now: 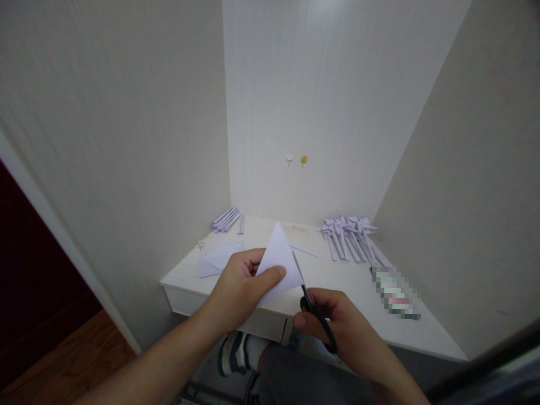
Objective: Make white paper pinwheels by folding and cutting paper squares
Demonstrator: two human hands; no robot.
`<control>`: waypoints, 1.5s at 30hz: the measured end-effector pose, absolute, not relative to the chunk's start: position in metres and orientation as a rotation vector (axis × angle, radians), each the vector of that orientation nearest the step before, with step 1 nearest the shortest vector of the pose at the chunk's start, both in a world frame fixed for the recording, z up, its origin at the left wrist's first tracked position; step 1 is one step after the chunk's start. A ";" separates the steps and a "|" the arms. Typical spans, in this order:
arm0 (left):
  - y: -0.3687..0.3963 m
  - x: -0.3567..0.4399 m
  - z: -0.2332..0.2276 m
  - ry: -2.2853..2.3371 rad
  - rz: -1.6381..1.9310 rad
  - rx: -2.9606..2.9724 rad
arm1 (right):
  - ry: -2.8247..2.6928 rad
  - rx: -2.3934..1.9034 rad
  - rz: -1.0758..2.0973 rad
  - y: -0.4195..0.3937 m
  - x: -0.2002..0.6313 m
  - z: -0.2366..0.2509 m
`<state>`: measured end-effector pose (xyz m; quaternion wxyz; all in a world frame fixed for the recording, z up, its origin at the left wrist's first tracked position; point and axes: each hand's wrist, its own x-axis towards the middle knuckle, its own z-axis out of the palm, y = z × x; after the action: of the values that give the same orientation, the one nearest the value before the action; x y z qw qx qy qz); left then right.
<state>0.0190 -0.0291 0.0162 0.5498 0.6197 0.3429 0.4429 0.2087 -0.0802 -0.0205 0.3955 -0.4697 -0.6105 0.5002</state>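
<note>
My left hand (248,284) pinches a folded sheet of white paper (276,256), its thumb flat on the face and its pointed corner upward. In my right hand (337,323) is a pair of black-handled scissors (316,318), fingers through the loops. The scissors' blades point up and lie against the right edge of the paper; whether they are cutting into it I cannot tell. Both hands are above the front edge of the white desk (337,287). More white paper sheets (219,257) lie on the desk, left of the held one.
Rolled paper sticks (226,219) are stacked at the back left. Several paper pinwheels (348,230) on sticks lie at the back right. A pixelated object (394,292) rests near the right edge. Walls enclose the desk, with two small hooks (304,160) on the back one.
</note>
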 end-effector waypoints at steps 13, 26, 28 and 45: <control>-0.024 0.022 0.010 0.758 1.073 1.401 | -1.585 -1.272 1.256 -0.078 0.212 -0.024; -0.024 0.020 0.013 0.754 1.068 1.459 | -1.601 -1.304 1.253 -0.080 0.211 -0.024; -0.023 0.020 0.012 0.757 1.064 1.476 | -1.612 -1.298 1.243 -0.080 0.210 -0.023; -0.022 0.021 0.007 0.734 1.031 1.432 | -1.607 -1.210 1.275 -0.081 0.206 -0.019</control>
<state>0.0212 -0.0223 0.0069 0.5772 0.6118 0.3136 0.4407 0.2060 -0.0806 -0.0190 0.3708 -0.4719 -0.6267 0.4970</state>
